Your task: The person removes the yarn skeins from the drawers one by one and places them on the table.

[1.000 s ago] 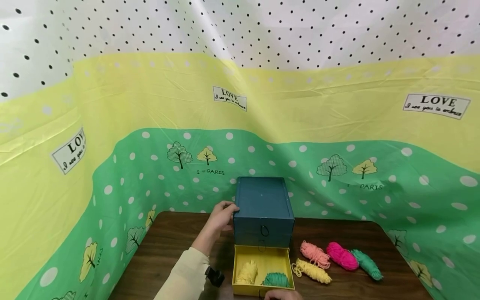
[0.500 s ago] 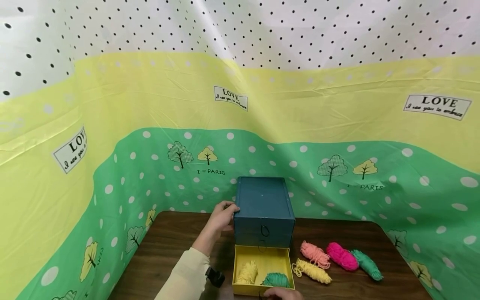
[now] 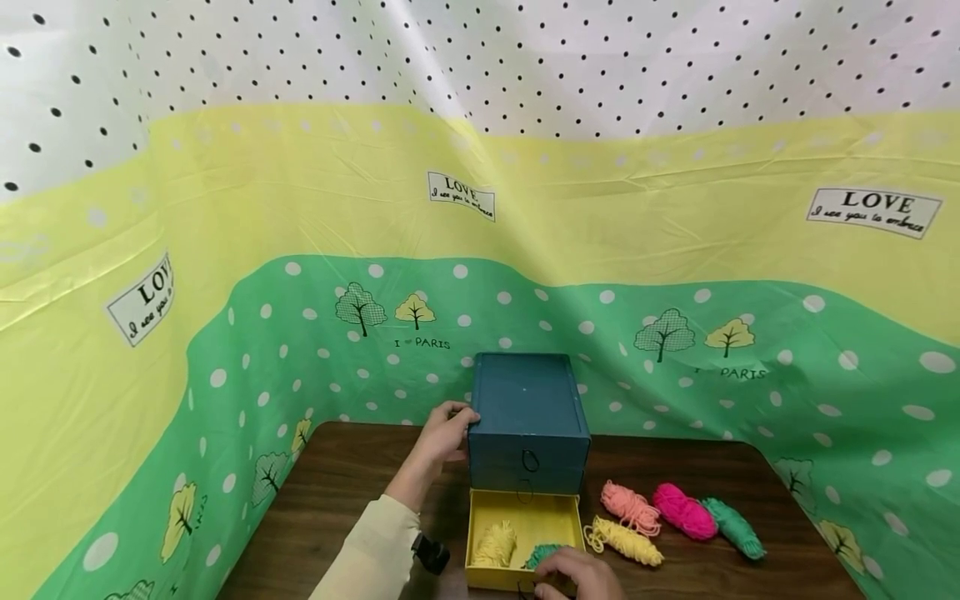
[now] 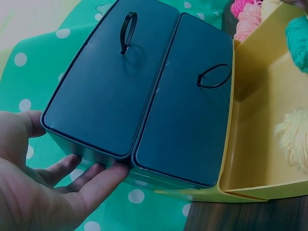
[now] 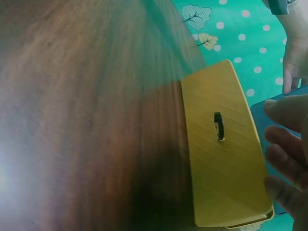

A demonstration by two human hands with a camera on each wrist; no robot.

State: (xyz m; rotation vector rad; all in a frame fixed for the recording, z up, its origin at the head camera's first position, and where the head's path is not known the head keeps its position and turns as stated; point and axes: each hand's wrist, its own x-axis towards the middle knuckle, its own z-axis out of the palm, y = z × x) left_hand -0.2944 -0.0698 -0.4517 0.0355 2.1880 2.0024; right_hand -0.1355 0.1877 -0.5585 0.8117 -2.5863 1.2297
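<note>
A dark blue drawer box (image 3: 525, 396) stands on the table with its lowest drawer, yellow inside (image 3: 540, 521), pulled out. In that drawer lie a pale yellow yarn skein (image 3: 495, 546) and a green yarn skein (image 3: 542, 554), partly hidden behind my right hand. My left hand (image 3: 442, 433) rests against the box's left side; in the left wrist view the thumb touches the top edge and the spread fingers touch the side. My right hand (image 3: 581, 573) hovers over the drawer's front edge, its loosely bent fingers holding nothing. The drawer's yellow front (image 5: 224, 154) bears a black pull loop (image 5: 219, 126).
Right of the drawer, on the brown table (image 3: 705, 575), lie salmon (image 3: 630, 507), yellow (image 3: 626, 543), magenta (image 3: 684, 512) and green (image 3: 735, 530) yarn skeins. The two upper blue drawers are closed, each with a black loop. A patterned curtain (image 3: 600, 333) hangs behind.
My right hand has let go of the drawer's pull loop and risen forward over the green skein in the drawer. The left hand and the box have stayed put.
</note>
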